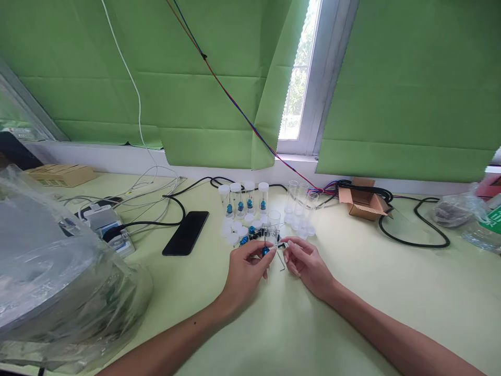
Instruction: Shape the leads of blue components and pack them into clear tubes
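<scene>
Partway along: holds a blue part (265, 251) in hand, with four capped tubes (263, 198) behind.

Pinches the part in the left hand's (245, 264) grip, over the tabletop (274, 334) and just in front of the loose parts (244, 240); has the right hand's (307, 262) grip closed on a thin rod (277, 245), pointed toward the part. Counts, by the look of it, four tubes as done, with blue parts inside; seems to leave several open tubes (291, 196), loose caps (226, 230) and loose parts. Gives no clear view of contact between rod and part, nor of the rod's ends. Shows an L-shaped key (281, 260) between the hands, but hides some loose parts behind fingers and blurs overlapping tubes together.
</scene>
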